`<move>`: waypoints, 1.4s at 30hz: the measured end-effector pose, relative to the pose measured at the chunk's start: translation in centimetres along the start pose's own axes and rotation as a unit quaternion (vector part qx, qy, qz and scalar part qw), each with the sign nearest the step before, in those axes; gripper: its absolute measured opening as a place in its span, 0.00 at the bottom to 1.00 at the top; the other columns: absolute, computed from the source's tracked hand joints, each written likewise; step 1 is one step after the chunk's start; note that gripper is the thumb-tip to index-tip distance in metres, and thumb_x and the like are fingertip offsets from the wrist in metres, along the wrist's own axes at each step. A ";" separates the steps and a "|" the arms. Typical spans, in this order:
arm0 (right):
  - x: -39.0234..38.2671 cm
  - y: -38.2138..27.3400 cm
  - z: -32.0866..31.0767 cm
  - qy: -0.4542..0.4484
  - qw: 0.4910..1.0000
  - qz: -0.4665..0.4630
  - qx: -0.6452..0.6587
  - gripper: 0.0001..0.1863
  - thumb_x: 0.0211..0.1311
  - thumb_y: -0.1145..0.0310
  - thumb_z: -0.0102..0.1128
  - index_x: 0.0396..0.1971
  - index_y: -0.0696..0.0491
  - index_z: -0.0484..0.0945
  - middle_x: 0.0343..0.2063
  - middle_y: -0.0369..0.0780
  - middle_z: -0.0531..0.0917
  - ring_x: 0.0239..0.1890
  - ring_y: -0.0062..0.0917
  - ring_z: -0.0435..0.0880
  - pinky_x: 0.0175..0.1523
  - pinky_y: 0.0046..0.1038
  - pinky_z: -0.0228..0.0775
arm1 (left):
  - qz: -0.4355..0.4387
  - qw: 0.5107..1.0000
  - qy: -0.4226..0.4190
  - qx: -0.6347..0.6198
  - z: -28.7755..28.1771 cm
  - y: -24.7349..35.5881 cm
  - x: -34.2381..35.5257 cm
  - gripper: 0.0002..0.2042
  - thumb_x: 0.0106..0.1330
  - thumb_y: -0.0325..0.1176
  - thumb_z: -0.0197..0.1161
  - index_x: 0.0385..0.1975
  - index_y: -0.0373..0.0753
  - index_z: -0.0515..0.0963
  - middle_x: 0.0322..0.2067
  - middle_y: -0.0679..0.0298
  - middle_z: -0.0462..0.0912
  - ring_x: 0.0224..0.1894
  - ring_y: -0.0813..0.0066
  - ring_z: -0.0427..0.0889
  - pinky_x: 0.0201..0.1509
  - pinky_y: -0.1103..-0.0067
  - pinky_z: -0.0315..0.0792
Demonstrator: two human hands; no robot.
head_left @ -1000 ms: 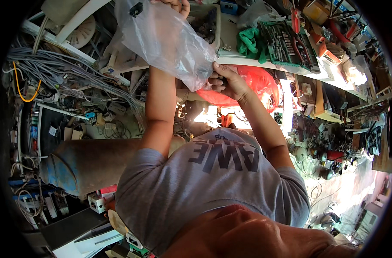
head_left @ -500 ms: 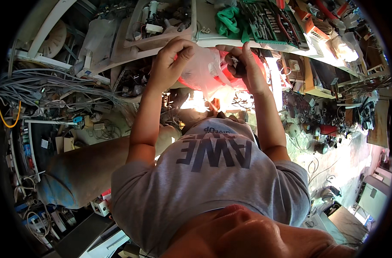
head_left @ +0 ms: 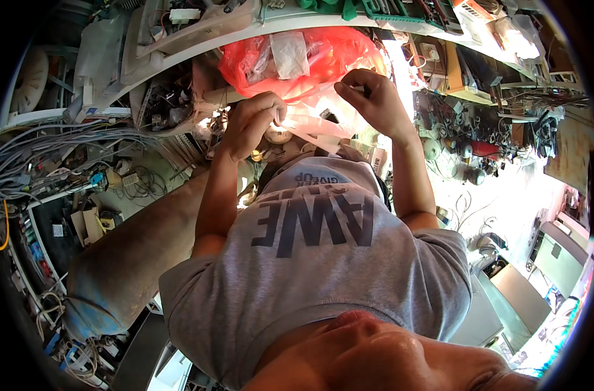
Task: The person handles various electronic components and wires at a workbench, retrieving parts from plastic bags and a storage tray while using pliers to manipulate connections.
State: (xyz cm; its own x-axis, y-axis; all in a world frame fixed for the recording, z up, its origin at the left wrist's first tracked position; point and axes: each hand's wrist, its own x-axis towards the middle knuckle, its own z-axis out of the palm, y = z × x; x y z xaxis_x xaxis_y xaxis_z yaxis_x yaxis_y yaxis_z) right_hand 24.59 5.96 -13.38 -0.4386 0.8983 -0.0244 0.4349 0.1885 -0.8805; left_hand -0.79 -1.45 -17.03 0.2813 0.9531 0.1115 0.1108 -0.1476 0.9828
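Note:
My left hand (head_left: 252,125) pinches the edge of a thin, clear plastic bag (head_left: 313,127), which stretches off to the right below the fingers. A small dark piece (head_left: 329,116) shows at this bag; whether it lies inside or in front, I cannot tell. To the right, my right hand (head_left: 374,103) is loosely curled with a gap between thumb and fingers, and nothing shows in it. Just beyond both hands sits a red plastic bag (head_left: 241,62), with a whitish clear packet (head_left: 289,55) lying on it.
A light-coloured bench edge (head_left: 199,47) curves across the top, bearing a bin of parts and a green tool case (head_left: 385,12). Grey cables (head_left: 62,140) hang at the left above a large rusty cylinder (head_left: 127,274). Electrical parts clutter the floor at right.
My left hand has come down and now pinches the clear bag. My right hand has lowered, its fingers curling, and the dark thing in it no longer shows there. The red bag is more exposed.

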 end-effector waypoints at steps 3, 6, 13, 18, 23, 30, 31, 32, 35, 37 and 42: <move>-1.0 0.7 0.0 0.006 0.999 0.024 0.019 0.11 0.59 0.66 0.64 0.28 0.59 0.78 0.18 0.31 0.70 0.23 0.12 0.63 0.27 0.20 0.54 | -0.040 0.995 0.029 0.082 1.6 0.8 -0.9 0.17 0.65 0.43 0.55 0.24 0.34 0.70 0.21 0.64 0.70 0.23 0.77 0.68 0.29 0.79 0.64; -1.8 0.7 -0.5 0.013 0.999 0.035 -0.012 0.11 0.59 0.65 0.64 0.29 0.60 0.79 0.21 0.33 0.74 0.25 0.13 0.66 0.29 0.20 0.59 | -0.037 0.986 0.046 0.156 3.2 2.1 -0.7 0.15 0.59 0.39 0.65 0.23 0.34 0.71 0.20 0.59 0.72 0.21 0.73 0.72 0.26 0.75 0.67; -2.7 1.3 -0.9 0.035 0.999 0.039 -0.002 0.10 0.58 0.68 0.65 0.30 0.61 0.79 0.24 0.36 0.76 0.26 0.14 0.70 0.32 0.20 0.63 | -0.169 0.979 0.087 0.070 4.6 3.3 -1.6 0.13 0.57 0.23 0.62 0.40 0.32 0.69 0.29 0.60 0.78 0.32 0.73 0.83 0.34 0.78 0.76; -2.8 1.4 -1.0 0.027 0.998 0.053 0.002 0.09 0.57 0.69 0.65 0.29 0.61 0.80 0.25 0.36 0.76 0.27 0.16 0.71 0.32 0.20 0.63 | -0.190 0.977 0.078 0.066 4.4 2.7 -1.9 0.19 0.58 0.23 0.60 0.51 0.33 0.68 0.31 0.59 0.80 0.31 0.75 0.81 0.34 0.79 0.74; -3.2 1.7 -1.4 0.049 0.997 0.052 0.011 0.09 0.57 0.70 0.65 0.29 0.61 0.80 0.24 0.37 0.76 0.26 0.17 0.71 0.32 0.22 0.63 | -0.253 0.964 0.001 0.087 4.1 2.0 -2.0 0.18 0.60 0.26 0.60 0.51 0.32 0.69 0.31 0.61 0.80 0.30 0.78 0.79 0.33 0.80 0.73; -4.8 1.9 -3.4 0.026 0.997 0.069 0.012 0.08 0.56 0.71 0.65 0.29 0.61 0.80 0.24 0.38 0.76 0.26 0.19 0.72 0.33 0.23 0.64 | -0.281 0.945 0.017 -0.168 5.3 1.4 -1.5 0.11 0.67 0.30 0.54 0.45 0.33 0.72 0.37 0.64 0.78 0.42 0.78 0.77 0.48 0.81 0.70; -5.1 2.1 -3.6 0.026 0.997 0.076 0.008 0.07 0.56 0.71 0.64 0.29 0.61 0.80 0.24 0.38 0.76 0.26 0.19 0.72 0.33 0.23 0.64 | -0.302 0.921 0.029 -0.246 5.5 1.7 -1.1 0.10 0.67 0.31 0.52 0.45 0.35 0.72 0.37 0.64 0.77 0.43 0.78 0.76 0.51 0.80 0.68; -5.3 2.4 -3.7 0.025 0.996 0.083 0.003 0.07 0.56 0.71 0.64 0.29 0.61 0.80 0.24 0.38 0.77 0.26 0.19 0.72 0.33 0.23 0.64 | -0.322 0.890 0.041 -0.321 5.6 2.2 -0.7 0.10 0.68 0.31 0.51 0.45 0.36 0.71 0.37 0.64 0.77 0.45 0.77 0.75 0.54 0.79 0.66; -5.9 3.1 -3.8 0.028 0.996 0.083 -0.008 0.07 0.57 0.71 0.64 0.29 0.60 0.80 0.25 0.38 0.77 0.25 0.18 0.73 0.32 0.22 0.64 | -0.316 0.851 0.025 -0.419 5.7 1.2 -0.6 0.12 0.69 0.33 0.46 0.46 0.35 0.71 0.35 0.66 0.74 0.43 0.76 0.74 0.54 0.76 0.67; -6.3 3.6 -3.8 0.031 0.997 0.067 -0.012 0.07 0.57 0.71 0.64 0.29 0.60 0.80 0.23 0.36 0.76 0.25 0.17 0.72 0.31 0.21 0.63 | -0.319 0.848 -0.010 -0.424 5.2 0.4 -0.7 0.13 0.69 0.34 0.48 0.49 0.37 0.70 0.34 0.67 0.73 0.42 0.77 0.73 0.53 0.77 0.66; -6.7 2.9 -4.0 0.024 0.936 0.170 0.306 0.11 0.62 0.70 0.57 0.42 0.58 0.74 0.24 0.30 0.69 0.22 0.11 0.64 0.26 0.14 0.55 | -0.300 0.903 0.030 -0.306 6.1 1.6 -0.4 0.22 0.73 0.42 0.46 0.57 0.31 0.68 0.41 0.65 0.76 0.44 0.78 0.74 0.52 0.80 0.66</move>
State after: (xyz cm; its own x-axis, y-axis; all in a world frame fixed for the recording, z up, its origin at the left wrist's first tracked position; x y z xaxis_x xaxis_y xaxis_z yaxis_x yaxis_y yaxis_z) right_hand 31.94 2.08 -13.84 -0.3135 0.8848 -0.3447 0.0045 -0.3616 -0.9323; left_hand 5.05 -3.69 -16.42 0.2925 0.8276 -0.4790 -0.3264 0.5572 0.7635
